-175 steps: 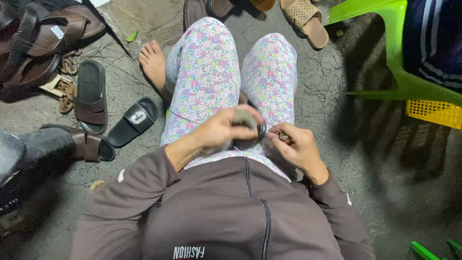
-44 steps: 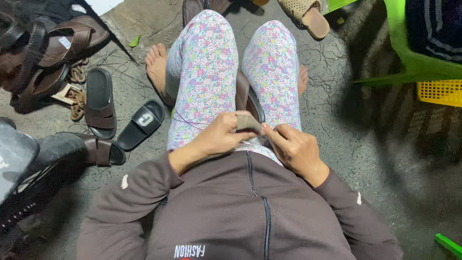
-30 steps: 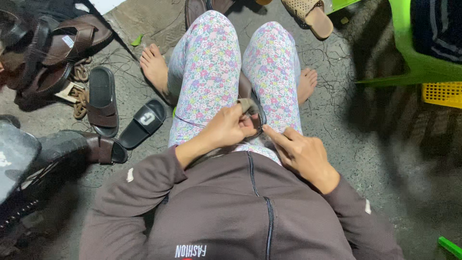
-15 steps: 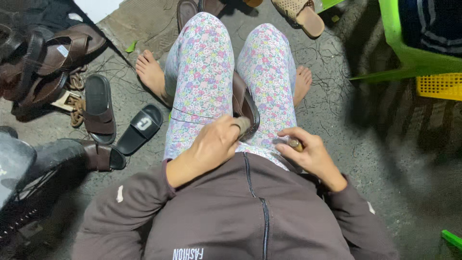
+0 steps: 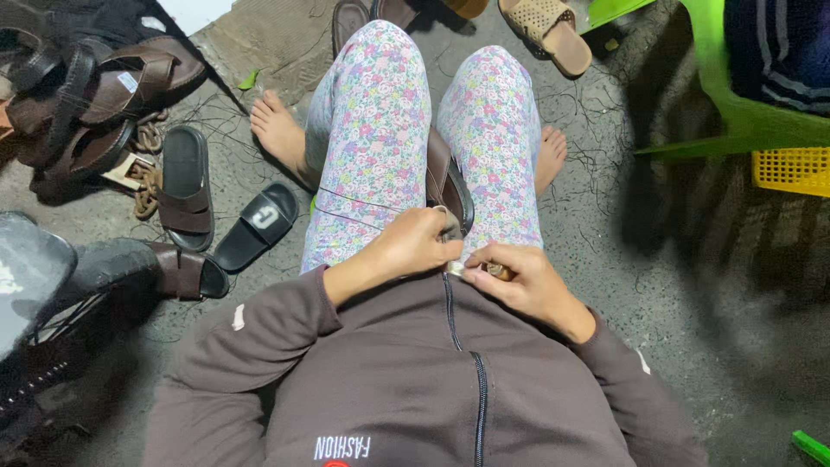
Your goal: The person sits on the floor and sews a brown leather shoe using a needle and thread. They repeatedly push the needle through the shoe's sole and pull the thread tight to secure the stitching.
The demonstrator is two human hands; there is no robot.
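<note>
From the head camera, looking down my own chest: my left hand is curled over the heel end of a brown leather sandal that lies wedged between my thighs, its smooth dark strap arching up toward my knees. My left fingers are closed on the sandal's near edge, touching it. My right hand sits just beside, low against my jacket zip, fingers pinched together on a small brown-handled tool; its working end is hidden, so I cannot tell its kind. My leggings are soft floral cloth, my jacket a matte brown knit.

The floor is rough, cracked concrete with loose threads scattered on it. To my left lie a black rubber slide, a dark brown strapped sandal and a heap of brown leather sandals. A tan perforated sandal lies beyond my feet. At the right stand a green plastic chair and a yellow latticed basket; its contents are out of sight.
</note>
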